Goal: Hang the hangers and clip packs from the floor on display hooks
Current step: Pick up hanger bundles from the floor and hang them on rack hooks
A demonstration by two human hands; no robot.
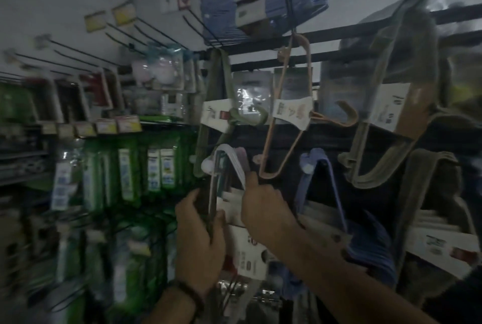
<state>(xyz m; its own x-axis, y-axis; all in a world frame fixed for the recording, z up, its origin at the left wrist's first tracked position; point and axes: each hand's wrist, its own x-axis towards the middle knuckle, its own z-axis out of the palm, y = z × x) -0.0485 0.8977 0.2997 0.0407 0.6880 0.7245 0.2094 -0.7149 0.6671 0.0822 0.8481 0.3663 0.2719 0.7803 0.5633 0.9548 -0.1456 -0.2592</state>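
Observation:
A pack of white hangers (230, 160) with a paper band hangs low in the middle of the display wall. My left hand (199, 240) grips its left edge, fingers curled round the stack. On its right arm, my right hand (263, 209) pinches the pack near the top. Around it hang other packs: a green one (221, 112), an orange one (292, 109), a blue one (320, 180) and beige ones (396, 115). The picture is dim and blurred.
Bare black display hooks (146, 28) stick out of the wall at the upper left. Green packaged goods (130, 172) fill the racks to the left. Blue packs (260, 2) hang overhead. A black crossbar (339, 34) runs along the top right.

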